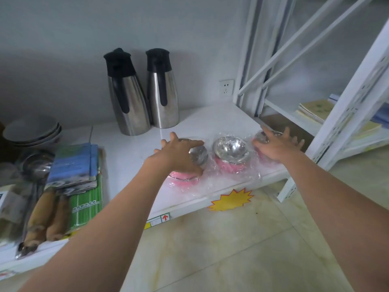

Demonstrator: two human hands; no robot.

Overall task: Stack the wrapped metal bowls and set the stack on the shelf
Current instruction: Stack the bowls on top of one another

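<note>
bowls: three, shiny metal on pink bases, each wrapped in clear plastic, set in row on white shelf (pixel 221 121). left bowl (pixel 197 157) covered by spread left hand (pixel 179 154); middle bowl (pixel 230 154) untouched; right bowl (pixel 262 142) covered by spread right hand (pixel 277 147). firm grasp cannot be told.

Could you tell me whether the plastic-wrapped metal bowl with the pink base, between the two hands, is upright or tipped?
Upright: the middle wrapped bowl shows its shiny inside facing up, its pink base below.

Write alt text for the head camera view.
Two bare hands reach over three plastic-wrapped metal bowls on a white shelf: left hand on the left bowl, right hand on the right bowl, middle bowl untouched. Two steel carafes stand behind.
</note>
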